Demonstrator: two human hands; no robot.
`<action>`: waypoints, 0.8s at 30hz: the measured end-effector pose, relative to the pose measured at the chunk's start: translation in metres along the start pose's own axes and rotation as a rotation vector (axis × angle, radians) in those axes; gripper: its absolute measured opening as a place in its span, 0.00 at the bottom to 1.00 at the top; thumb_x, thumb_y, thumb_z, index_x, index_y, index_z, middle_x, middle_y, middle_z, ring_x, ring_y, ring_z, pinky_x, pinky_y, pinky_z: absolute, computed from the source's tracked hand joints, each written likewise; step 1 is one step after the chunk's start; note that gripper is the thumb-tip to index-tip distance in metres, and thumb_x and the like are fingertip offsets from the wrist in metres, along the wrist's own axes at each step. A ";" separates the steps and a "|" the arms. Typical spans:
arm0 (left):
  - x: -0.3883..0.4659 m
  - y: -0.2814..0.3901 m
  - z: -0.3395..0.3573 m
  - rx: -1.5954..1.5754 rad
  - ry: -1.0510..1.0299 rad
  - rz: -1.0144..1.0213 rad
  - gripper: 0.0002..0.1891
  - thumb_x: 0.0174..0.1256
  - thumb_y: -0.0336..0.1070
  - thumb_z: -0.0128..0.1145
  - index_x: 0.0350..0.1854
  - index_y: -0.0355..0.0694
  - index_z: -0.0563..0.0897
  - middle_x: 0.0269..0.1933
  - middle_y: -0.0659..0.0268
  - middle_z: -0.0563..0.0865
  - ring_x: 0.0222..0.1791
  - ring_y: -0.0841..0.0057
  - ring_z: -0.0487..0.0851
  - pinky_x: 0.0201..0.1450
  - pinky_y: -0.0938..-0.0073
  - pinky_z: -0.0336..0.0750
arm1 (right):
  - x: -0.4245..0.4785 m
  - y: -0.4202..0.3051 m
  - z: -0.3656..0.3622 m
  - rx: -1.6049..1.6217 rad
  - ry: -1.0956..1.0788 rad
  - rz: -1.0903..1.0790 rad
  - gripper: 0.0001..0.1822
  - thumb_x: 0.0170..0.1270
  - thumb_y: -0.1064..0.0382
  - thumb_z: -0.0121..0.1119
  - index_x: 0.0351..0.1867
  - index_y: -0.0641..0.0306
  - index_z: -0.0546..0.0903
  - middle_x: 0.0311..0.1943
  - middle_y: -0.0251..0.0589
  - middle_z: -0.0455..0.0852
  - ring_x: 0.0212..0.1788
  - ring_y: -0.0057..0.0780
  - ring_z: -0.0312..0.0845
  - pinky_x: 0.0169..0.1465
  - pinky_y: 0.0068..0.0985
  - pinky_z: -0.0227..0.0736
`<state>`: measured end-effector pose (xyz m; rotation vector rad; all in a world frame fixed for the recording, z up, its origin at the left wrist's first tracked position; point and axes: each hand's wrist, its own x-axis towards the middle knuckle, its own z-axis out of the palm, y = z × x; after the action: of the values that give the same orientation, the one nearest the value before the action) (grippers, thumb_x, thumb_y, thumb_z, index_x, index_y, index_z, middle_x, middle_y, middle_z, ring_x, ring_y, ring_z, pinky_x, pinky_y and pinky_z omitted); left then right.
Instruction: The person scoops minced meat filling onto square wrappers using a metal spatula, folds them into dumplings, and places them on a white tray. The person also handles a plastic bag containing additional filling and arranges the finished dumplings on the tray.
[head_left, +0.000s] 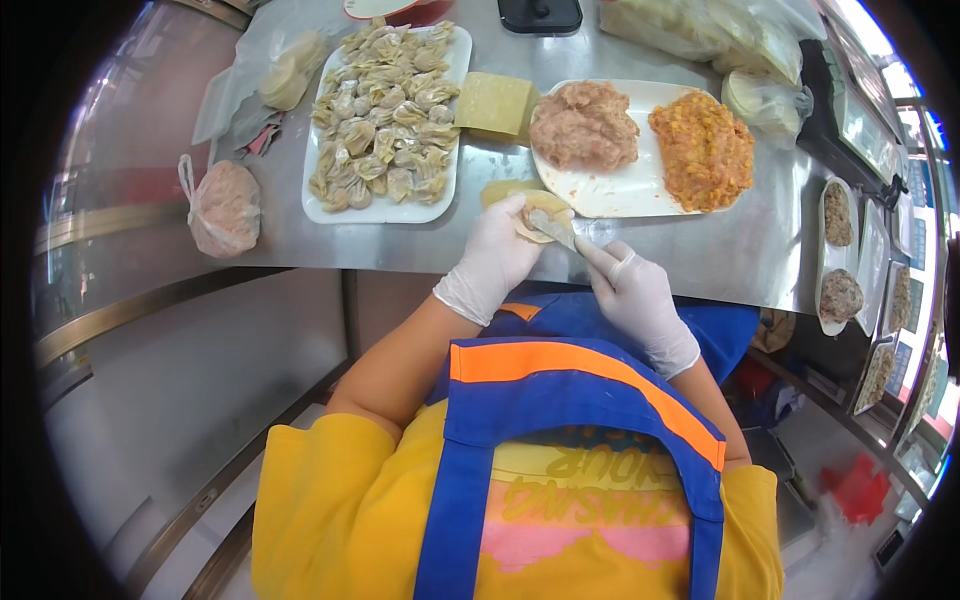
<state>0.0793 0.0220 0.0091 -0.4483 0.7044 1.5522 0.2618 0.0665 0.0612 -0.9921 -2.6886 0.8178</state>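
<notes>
My gloved left hand holds a round dough wrapper just above the table's front edge. In my gloved right hand is a flat metal filling spatula, its blade lying against the wrapper with a little pale filling under it. Behind the left fingers, more thin yellowish wrappers lie on the steel. To the right, a white tray bears a mound of pink minced meat and a mound of orange mince with corn kernels. A second white tray on the left is covered with folded wontons.
A stack of square wrappers stands between the trays. At the left, a tied plastic bag of mince sits near bagged round wrappers. A black holder and bagged wrappers line the back. Narrow filling trays stand far right.
</notes>
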 end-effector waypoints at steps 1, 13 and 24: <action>0.001 0.005 -0.008 -0.020 -0.011 0.020 0.22 0.75 0.35 0.35 0.64 0.23 0.58 0.62 0.42 0.68 0.64 0.49 0.69 0.68 0.51 0.66 | -0.004 0.001 -0.001 0.058 -0.014 -0.001 0.17 0.60 0.65 0.56 0.52 0.53 0.81 0.31 0.44 0.82 0.32 0.45 0.81 0.36 0.36 0.76; -0.029 -0.010 0.017 1.594 -0.475 0.956 0.20 0.73 0.44 0.48 0.58 0.37 0.77 0.67 0.53 0.69 0.74 0.56 0.52 0.73 0.59 0.46 | 0.002 -0.008 -0.023 1.074 -0.225 0.556 0.18 0.71 0.64 0.45 0.57 0.71 0.75 0.23 0.28 0.75 0.23 0.12 0.64 0.29 0.13 0.63; -0.022 0.003 0.038 1.223 -0.427 0.601 0.06 0.61 0.29 0.63 0.36 0.40 0.79 0.29 0.74 0.77 0.29 0.85 0.76 0.32 0.83 0.73 | -0.007 -0.019 -0.054 1.363 -0.276 0.665 0.18 0.71 0.63 0.47 0.58 0.69 0.74 0.23 0.28 0.74 0.18 0.09 0.57 0.21 0.10 0.52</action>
<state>0.0839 0.0310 0.0526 1.0476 1.3361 1.3626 0.2740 0.0740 0.1170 -1.2791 -1.1664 2.4575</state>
